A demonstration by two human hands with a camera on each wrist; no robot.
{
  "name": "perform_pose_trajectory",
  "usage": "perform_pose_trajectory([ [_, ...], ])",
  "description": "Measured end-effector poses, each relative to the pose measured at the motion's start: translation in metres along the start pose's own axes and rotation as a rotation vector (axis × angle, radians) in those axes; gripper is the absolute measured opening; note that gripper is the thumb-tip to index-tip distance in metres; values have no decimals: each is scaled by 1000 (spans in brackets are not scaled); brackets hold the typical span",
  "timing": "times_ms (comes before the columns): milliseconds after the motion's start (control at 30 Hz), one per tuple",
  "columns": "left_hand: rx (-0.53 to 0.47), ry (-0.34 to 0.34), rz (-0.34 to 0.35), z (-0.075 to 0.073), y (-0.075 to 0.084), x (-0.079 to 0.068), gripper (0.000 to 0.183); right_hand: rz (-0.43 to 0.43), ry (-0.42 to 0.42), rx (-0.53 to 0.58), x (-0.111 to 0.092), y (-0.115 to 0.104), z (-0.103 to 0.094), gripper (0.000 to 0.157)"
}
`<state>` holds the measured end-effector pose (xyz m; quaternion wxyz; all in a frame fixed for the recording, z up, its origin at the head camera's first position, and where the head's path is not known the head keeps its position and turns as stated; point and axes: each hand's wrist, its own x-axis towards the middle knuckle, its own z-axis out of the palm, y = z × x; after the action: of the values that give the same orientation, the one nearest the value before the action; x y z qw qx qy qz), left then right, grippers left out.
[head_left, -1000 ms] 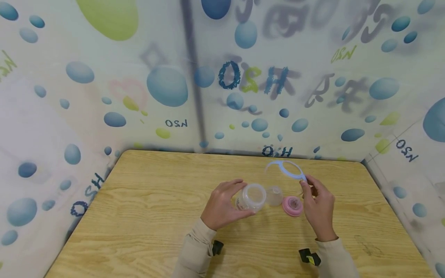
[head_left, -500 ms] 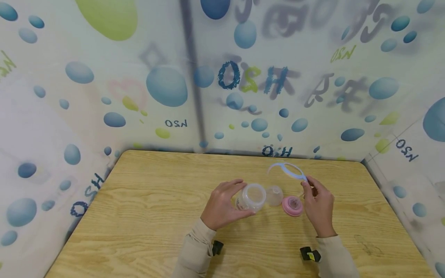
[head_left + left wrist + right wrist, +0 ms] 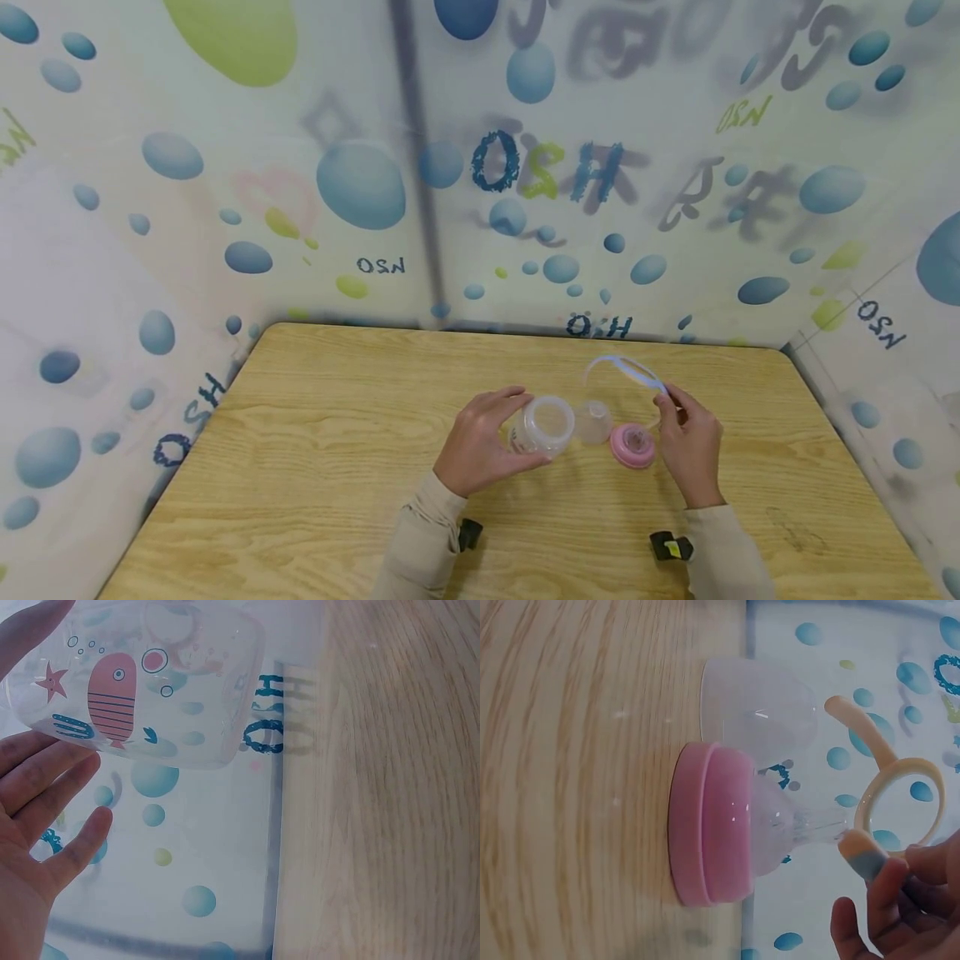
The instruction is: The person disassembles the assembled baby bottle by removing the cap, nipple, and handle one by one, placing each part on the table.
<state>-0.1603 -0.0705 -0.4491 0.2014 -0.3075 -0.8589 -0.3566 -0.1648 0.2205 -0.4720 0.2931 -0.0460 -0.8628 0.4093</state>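
Observation:
A clear baby bottle (image 3: 551, 427) without its top is gripped between the thumb and fingers of my left hand (image 3: 480, 446). Its mouth faces up toward the head camera; a pink striped fish print (image 3: 112, 694) shows in the left wrist view. My right hand (image 3: 692, 446) pinches one end of a bottle handle (image 3: 636, 372) with a ring and curved arms, holding it above the table. The handle looks pale blue in the head view and mostly peach in the right wrist view. A pink collar with a clear nipple (image 3: 727, 825) stands upright between the hands.
Beside the pink collar, a translucent dome cap (image 3: 595, 422) stands on the wooden table (image 3: 337, 442). A wall printed with blue bubbles (image 3: 360, 187) rises behind the table's far edge. Black camera mounts (image 3: 670, 547) sit at the wrists.
My right hand has turned the handle so its ring appears narrower, and shifted it slightly right and down. The left hand and the bottle have stayed in place.

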Motion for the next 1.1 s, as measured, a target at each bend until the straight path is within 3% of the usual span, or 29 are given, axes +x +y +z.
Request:
perform_pose_trajectory([
  [467,-7,2,2,-1,0,0,74,36,2,-35,4,8,-5,22],
  [1100,-12,-2,-4,0,0,0,73,83,-63,-88,4,20,-4,24],
])
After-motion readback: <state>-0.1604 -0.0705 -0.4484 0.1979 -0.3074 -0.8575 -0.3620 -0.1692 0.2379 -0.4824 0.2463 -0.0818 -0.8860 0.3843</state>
